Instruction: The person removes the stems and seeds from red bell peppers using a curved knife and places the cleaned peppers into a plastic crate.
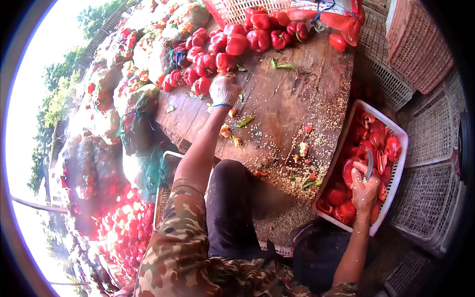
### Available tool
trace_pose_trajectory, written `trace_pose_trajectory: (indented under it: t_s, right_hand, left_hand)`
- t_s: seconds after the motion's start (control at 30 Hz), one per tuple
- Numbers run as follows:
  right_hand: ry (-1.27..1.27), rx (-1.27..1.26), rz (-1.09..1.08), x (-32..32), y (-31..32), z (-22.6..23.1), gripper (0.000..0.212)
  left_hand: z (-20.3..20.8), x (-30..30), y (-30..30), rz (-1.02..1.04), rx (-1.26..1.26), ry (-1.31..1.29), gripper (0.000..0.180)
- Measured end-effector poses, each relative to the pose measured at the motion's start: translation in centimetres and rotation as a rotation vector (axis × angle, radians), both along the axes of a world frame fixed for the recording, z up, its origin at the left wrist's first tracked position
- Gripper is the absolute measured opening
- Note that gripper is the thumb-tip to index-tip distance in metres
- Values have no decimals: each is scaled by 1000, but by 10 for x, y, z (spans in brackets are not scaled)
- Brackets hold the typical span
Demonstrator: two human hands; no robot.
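— Where to look for the whole red peppers (236,44)?
— Heaped along the far edge of the wooden board (282,89), spilling toward the left.
— And in looks?
— Glossy, blocky and lobed, bright to deep red, with green stems on a few.
— What about the left hand (225,90)?
— Gloved in white knit, stretched out right up against the near side of the heap. Impossible to tell whether pinching a pepper or spread, with the fingertips unclear.
— And the right hand (365,189)?
— Bare, closed on a curved knife (370,161), with the blade jutting past the fingers, over the white crate (400,173) at the right of the board.
— Filled with what?
— With cut red peppers (393,147), some opened to show paler insides, others smooth and rounded side up.
— Anything scattered on the board?
— Pale seeds (299,184), thickest at the near right, plus a green leaf (245,122) nearer the middle.
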State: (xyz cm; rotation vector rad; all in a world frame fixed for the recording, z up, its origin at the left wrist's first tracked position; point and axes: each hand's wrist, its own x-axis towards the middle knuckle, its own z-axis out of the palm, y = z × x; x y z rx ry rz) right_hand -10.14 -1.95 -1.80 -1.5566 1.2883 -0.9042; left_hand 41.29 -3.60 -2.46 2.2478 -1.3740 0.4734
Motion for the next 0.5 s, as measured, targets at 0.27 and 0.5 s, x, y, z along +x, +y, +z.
trace_pose_trajectory:
  t_s: [0.27,0.5]
  right_hand:
    - [318,-197,359,110,-9,1,18]
    - [95,360,303,112,5,-6,28]
  left_hand:
    - [-63,75,-25,284,288,-252,34]
    - [-58,99,-24,161,297,-138,30]
